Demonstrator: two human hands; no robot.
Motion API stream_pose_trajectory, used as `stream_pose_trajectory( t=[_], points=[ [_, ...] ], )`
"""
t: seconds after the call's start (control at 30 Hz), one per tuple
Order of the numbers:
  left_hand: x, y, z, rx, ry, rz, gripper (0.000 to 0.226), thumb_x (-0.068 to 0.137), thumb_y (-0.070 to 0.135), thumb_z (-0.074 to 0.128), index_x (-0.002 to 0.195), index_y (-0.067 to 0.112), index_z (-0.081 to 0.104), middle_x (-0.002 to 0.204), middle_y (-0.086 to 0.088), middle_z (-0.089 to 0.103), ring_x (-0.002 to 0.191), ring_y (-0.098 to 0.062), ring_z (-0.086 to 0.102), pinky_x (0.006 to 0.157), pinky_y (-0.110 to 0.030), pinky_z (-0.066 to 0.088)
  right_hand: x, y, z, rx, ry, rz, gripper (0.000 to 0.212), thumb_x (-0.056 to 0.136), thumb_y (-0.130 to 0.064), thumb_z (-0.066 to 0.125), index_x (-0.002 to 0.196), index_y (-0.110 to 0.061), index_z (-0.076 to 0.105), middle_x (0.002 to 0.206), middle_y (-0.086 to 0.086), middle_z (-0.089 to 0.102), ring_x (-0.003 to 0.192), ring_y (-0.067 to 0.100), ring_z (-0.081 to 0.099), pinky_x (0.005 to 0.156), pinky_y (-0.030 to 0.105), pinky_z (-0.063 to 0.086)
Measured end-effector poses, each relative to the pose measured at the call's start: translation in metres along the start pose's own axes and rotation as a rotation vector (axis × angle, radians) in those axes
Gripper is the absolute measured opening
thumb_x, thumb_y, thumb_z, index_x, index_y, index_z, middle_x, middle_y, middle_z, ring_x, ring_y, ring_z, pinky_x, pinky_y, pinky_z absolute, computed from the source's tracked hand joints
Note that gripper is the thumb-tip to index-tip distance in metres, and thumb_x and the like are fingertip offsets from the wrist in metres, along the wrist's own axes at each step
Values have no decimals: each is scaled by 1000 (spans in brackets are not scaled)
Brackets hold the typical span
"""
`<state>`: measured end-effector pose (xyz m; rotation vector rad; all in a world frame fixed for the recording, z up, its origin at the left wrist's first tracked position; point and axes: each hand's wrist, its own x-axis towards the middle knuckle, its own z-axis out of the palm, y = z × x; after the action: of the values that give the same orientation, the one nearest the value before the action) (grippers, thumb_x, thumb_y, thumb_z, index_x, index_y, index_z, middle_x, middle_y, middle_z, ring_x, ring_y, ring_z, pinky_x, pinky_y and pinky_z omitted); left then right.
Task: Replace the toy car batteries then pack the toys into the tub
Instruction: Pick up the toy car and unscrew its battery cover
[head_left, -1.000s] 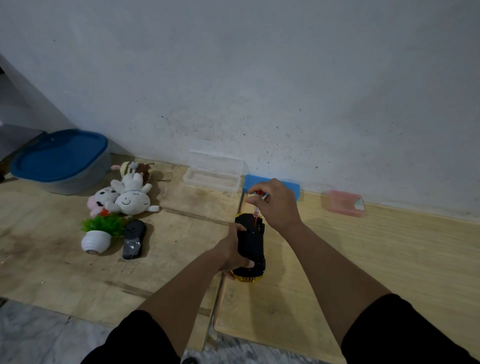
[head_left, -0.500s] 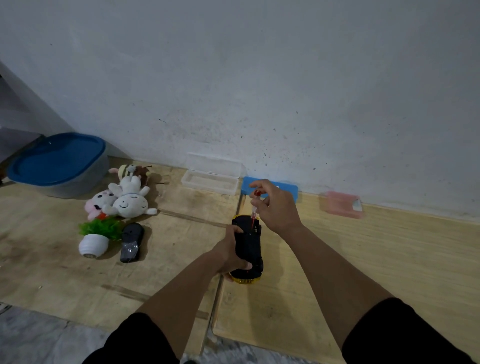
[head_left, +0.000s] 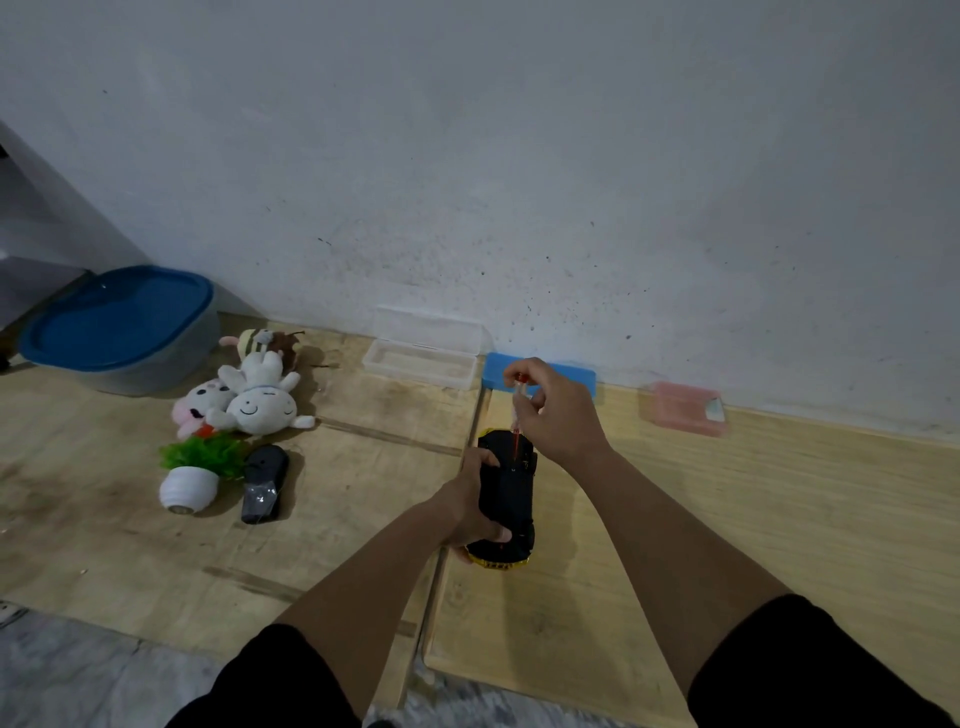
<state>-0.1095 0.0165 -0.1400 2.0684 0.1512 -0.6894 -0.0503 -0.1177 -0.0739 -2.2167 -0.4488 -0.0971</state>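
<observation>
— Black underside is all you get of the toy car (head_left: 506, 493), lower centre of the head view: it lies upside down on the pale board (head_left: 727, 519), only a yellow strip showing at its near end. What hides the rest?

— Your left hand (head_left: 475, 506) curls round its left flank, thumb across the near end. Your right hand (head_left: 558, 410) pinches a thin red screwdriver (head_left: 517, 415) above the far end; the tip meets the underside, though the screw itself is too small to make out.

— And the tub?

— Upper left, the tub (head_left: 124, 332) sits with its blue lid on, so you cannot see inside. Near it lie plush toys (head_left: 249, 395), partly overlapping, a small plant pot (head_left: 189, 480) tipped over and a dark object (head_left: 265, 483) you cannot identify. Against the wall: a clear box (head_left: 423, 351), a blue case (head_left: 540, 371) half behind your right hand, and a blurred pink box (head_left: 683, 408).
</observation>
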Motion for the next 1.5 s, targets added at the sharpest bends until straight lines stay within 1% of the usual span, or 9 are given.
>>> stream_pose_trajectory(
  t=[0.13,0.3,0.47,0.67,0.8,0.93,1.13,1.3,1.5],
  points=[
    [1,1,-1,11,2,26,79,70,9,76,122,28,20,125,-11,46,108,-29,54,86,-49,54,0,-3,-1,60,34,23,23,80,-17,70,101,-20,66,90,1,57,66,10,52,65,19,42],
    [2,0,0,19,7,36,79,70,8,76,123,27,20,124,-12,45,107,-30,54,83,-48,55,-2,-4,-2,41,27,-14,26,92,-12,51,116,-21,57,102,1,67,58,27,60,63,36,54],
    [2,0,0,7,9,40,76,69,8,77,117,29,21,123,-12,44,106,-31,55,78,-49,57,-3,-3,-4,54,48,-7,19,79,-22,71,97,-18,63,87,-5,57,66,15,58,68,29,51],
    [3,-3,1,-3,15,37,78,68,6,76,118,28,21,121,-12,44,105,-32,55,81,-52,55,-4,-3,-6,47,-4,13,31,87,-5,55,115,-19,52,101,-3,66,63,21,60,73,37,54],
    [3,-3,-1,16,30,51,77,68,8,77,117,28,20,120,-12,46,105,-31,55,81,-49,55,-5,-4,-9,59,-1,-20,23,83,-18,66,106,-22,63,94,-5,57,66,23,58,62,25,47],
    [4,1,0,37,30,54,79,70,8,76,122,25,20,124,-12,46,108,-29,54,87,-46,53,-1,-5,-8,72,0,-1,39,87,-15,62,123,-28,56,92,-4,59,64,10,56,66,14,43],
    [0,7,2,-60,44,23,81,75,10,74,130,30,18,132,-9,41,106,-34,56,59,-41,59,-1,-4,-8,74,-22,26,22,94,-17,50,116,-21,49,106,8,68,71,16,63,76,41,54],
    [1,10,2,-90,42,5,77,76,10,74,128,32,22,136,-8,41,109,-35,55,63,-47,59,-5,-3,-6,117,28,29,21,97,-23,46,117,-23,51,102,8,67,62,25,66,70,46,56],
    [0,11,3,-124,-2,11,74,77,8,73,124,33,22,136,-9,40,112,-35,53,64,-47,59,-4,-7,-8,195,24,89,24,85,-25,65,108,-24,57,99,4,63,61,20,68,58,24,55]
  ],
)
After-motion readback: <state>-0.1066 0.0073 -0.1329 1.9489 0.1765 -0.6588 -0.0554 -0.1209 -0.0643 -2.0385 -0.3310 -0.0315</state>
